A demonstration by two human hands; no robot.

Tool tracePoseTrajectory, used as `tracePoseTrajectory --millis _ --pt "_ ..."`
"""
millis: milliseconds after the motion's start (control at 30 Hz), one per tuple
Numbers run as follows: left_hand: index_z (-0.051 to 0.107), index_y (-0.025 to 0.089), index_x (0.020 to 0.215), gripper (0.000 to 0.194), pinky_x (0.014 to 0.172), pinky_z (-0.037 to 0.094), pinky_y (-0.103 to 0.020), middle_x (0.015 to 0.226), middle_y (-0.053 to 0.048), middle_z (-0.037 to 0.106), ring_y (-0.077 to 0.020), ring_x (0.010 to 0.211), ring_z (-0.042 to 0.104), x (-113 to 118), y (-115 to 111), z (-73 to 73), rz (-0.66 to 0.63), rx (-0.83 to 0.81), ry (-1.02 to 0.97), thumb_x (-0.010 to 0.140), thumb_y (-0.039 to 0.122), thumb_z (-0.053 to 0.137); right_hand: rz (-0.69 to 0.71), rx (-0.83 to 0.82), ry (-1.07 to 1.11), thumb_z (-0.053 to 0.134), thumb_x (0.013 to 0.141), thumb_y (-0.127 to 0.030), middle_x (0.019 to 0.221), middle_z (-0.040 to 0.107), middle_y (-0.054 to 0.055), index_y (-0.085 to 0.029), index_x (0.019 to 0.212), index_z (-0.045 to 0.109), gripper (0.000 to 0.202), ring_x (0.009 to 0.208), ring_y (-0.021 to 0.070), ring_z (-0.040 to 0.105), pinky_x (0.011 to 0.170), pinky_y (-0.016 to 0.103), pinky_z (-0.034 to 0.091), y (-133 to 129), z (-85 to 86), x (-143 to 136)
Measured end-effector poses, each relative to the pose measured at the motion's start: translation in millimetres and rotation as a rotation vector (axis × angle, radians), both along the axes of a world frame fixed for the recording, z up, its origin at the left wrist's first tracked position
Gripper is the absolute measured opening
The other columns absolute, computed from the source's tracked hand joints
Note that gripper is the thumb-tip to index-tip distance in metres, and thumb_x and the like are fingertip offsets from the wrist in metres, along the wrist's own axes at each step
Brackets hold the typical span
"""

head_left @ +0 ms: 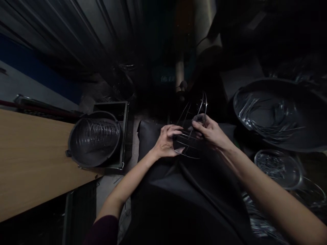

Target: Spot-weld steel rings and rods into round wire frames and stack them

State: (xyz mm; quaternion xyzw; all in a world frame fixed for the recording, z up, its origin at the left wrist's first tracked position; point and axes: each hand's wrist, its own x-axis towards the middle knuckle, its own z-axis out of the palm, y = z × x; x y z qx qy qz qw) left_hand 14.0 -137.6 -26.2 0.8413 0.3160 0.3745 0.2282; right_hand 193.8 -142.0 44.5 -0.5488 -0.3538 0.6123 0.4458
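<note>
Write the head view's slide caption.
Left hand and right hand hold curved wires over dark cloth, between a round basin and a larger basin.

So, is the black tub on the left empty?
No, partly filled: the black tub holds a row of curved metal wires, part of it bare.

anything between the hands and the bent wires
Nothing visible is in between. The right hand pinches some of the bent wires, and the left hand seems to touch others directly. The dark cloth lies below them.
</note>
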Motion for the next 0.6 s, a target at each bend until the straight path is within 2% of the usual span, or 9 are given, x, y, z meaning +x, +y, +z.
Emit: tracePoseTrajectory --millis 100,267,433,600 --pt "0.032 0.026 0.116 0.066 0.097 0.038 -0.05 0.109 -0.007 0.057 -0.0233 0.104 0.055 3 10 7.0 0.056 0.099 -0.183 0.063 0.038 0.07 -0.007 0.038 0.025 0.08 0.057 -0.051 0.054 0.042 -0.007 -0.02 0.077 0.05 0.048 0.041 0.0039 0.029 0.036 0.018 0.021 19 9.5 2" --pt "0.035 0.024 0.113 0.066 0.099 0.035 -0.053 0.099 -0.004 0.057 -0.0228 0.093 0.058 10 39 19.9 0.108 0.119 -0.163 0.06 0.04 0.07 -0.016 0.04 0.017 0.082 0.055 -0.047 0.053 0.032 -0.009 -0.02 0.074 0.05 0.047 0.04 0.0029 0.026 0.035 0.017 0.02 53 20.2 6" --pt "0.03 0.027 0.118 0.072 0.085 0.044 -0.047 0.103 -0.006 0.056 -0.0243 0.093 0.056 16 66 37.6 0.127 0.097 -0.156 0.059 0.034 0.071 -0.022 0.029 0.039 0.085 0.052 -0.043 0.051 0.03 -0.01 -0.02 0.073 0.048 0.048 0.04 0.0023 0.025 0.035 0.016 0.018 83 27.9 11" --pt "0.028 0.025 0.12 0.078 0.086 0.045 -0.048 0.106 -0.007 0.052 -0.0254 0.096 0.053 21 82 37.2 0.14 0.137 -0.18 0.056 0.033 0.073 -0.037 0.037 -0.049 0.082 0.054 -0.047 0.053 0.039 -0.008 -0.02 0.074 0.05 0.046 0.042 0.0042 0.032 0.036 0.018 0.024 103 29.2 14"
